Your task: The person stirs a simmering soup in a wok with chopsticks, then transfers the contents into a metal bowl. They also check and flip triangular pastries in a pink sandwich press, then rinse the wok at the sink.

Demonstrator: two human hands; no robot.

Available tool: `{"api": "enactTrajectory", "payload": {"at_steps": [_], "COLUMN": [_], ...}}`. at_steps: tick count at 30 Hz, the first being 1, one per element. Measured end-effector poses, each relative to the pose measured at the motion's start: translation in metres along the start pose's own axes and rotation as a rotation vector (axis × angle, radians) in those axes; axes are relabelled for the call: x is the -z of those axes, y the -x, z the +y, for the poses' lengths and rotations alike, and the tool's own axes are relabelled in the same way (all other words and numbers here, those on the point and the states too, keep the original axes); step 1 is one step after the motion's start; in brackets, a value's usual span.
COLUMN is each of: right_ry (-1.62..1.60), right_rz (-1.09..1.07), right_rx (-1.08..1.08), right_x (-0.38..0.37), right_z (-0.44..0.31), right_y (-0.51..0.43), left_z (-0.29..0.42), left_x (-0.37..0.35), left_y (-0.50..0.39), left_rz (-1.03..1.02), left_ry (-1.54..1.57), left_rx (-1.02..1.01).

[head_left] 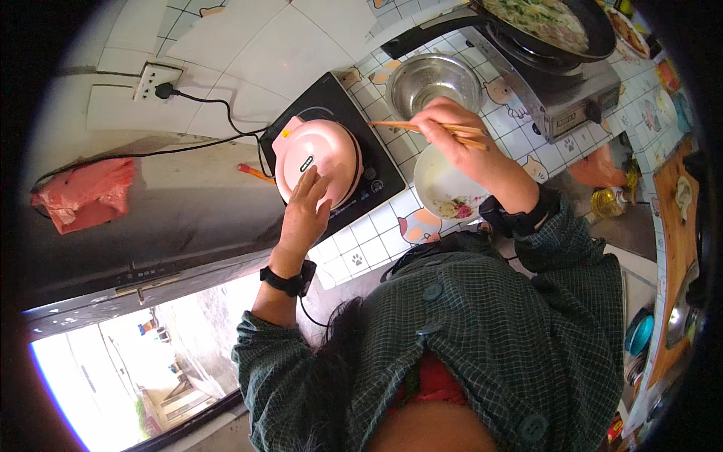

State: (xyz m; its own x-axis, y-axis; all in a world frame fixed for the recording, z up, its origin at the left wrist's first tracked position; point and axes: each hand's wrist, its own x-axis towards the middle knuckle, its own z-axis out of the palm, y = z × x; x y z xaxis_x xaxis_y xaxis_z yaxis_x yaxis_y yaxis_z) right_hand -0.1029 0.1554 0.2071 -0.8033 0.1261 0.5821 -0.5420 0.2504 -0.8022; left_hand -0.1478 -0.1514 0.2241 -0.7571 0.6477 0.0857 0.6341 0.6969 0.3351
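Observation:
My left hand (308, 210) rests with spread fingers on or just over the near edge of a pink round electric appliance (322, 152) with a closed lid. That appliance sits on a black induction cooktop (391, 179). My right hand (452, 127) grips a pair of wooden chopsticks (395, 124), their tips pointing left above the cooktop's right edge. Below my right hand lies a white bowl (435, 175) with a flower pattern and some pale residue. Beyond the hand stands a steel bowl (432, 70). Whether my left fingers press on the lid is hard to tell.
A gas stove (565, 113) at the upper right carries a dark wok (604, 42) of food. A black cord (209, 100) runs from a wall socket (152, 82) behind the cooktop. A red plastic bag (96, 195) hangs at left. An oil bottle (607, 202) stands at right.

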Motion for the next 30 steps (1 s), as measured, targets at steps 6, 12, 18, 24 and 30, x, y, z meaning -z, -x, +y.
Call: {"api": "enactTrajectory", "payload": {"at_steps": [6, 12, 18, 24, 30], "right_ry": [-0.065, 0.008, -0.112, -0.112, -0.200], "right_rz": [-0.128, -0.471, -0.467, -0.736, -0.822], "right_rx": [-0.066, -0.304, -0.091, -0.472, -0.962], "right_x": [0.014, -0.028, -0.069, -0.069, -0.052], "right_z": [-0.001, 0.008, 0.012, 0.036, 0.070], "right_y": [-0.033, -0.062, -0.075, -0.050, -0.038], "left_z": [0.010, 0.018, 0.013, 0.011, 0.002], "left_x": [0.003, -0.007, -0.015, -0.011, 0.004], "left_y": [-0.003, -0.007, -0.014, -0.011, 0.003], "left_rz": [0.143, 0.118, 0.079, 0.078, 0.014], "left_ry": [0.071, -0.097, -0.233, -0.161, -0.111], "left_rx": [0.127, 0.230, 0.239, 0.229, 0.293]}}
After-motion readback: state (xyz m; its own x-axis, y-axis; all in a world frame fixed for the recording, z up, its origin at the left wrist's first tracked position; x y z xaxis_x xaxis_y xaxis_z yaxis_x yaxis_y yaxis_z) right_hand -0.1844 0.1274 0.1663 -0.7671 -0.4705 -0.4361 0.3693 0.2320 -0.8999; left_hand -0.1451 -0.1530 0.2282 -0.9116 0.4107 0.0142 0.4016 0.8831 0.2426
